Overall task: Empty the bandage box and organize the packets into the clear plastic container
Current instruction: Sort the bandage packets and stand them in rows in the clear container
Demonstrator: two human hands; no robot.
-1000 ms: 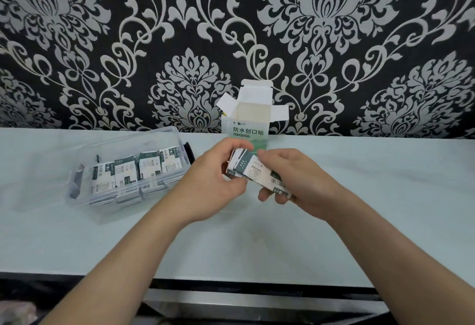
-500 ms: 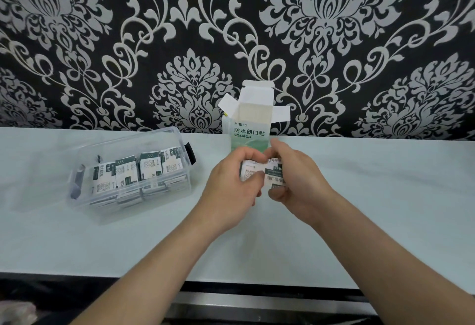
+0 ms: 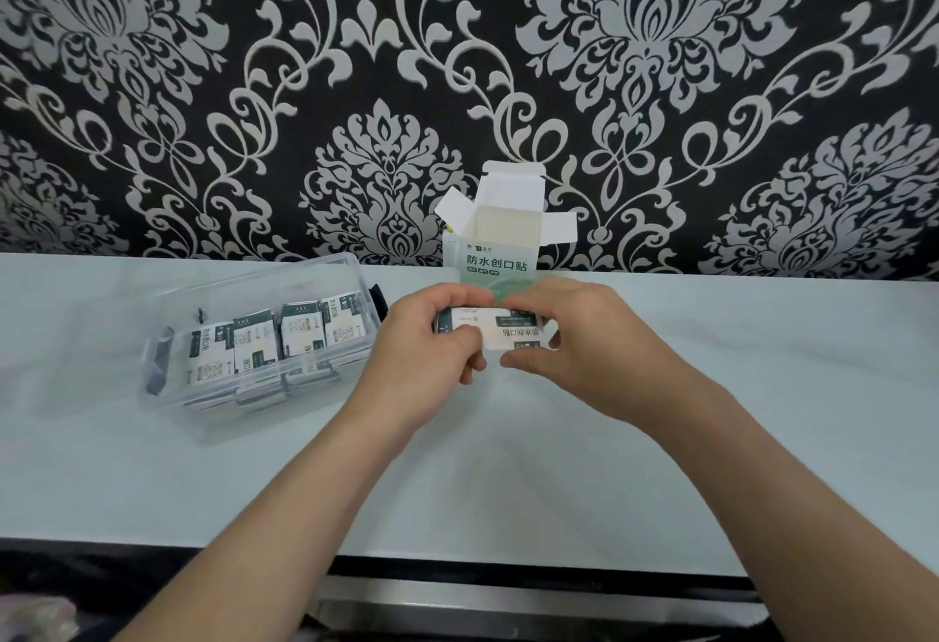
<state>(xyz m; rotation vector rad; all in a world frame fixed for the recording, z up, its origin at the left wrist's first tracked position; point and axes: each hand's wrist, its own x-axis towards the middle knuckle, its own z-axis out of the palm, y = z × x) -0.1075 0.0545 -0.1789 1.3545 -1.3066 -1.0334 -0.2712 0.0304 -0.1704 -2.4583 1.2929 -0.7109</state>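
A small stack of white-and-dark-green bandage packets (image 3: pixel 500 332) is held level above the table between both hands. My left hand (image 3: pixel 432 336) grips its left end and my right hand (image 3: pixel 584 341) grips its right end, fingers curled over the top. Just behind them the white and green bandage box (image 3: pixel 500 247) stands upright against the wall with its top flaps open. To the left sits the clear plastic container (image 3: pixel 203 418), with a row of packets (image 3: pixel 274 341) standing inside it.
The pale tabletop (image 3: pixel 762 413) runs the width of the view, with a black front edge (image 3: pixel 508 565) near me. A black-and-silver patterned wall (image 3: pixel 254 82) rises right behind the box and container.
The fanned packets have been squared into a neat stack. Both hands have turned it level and lifted it slightly toward the box.
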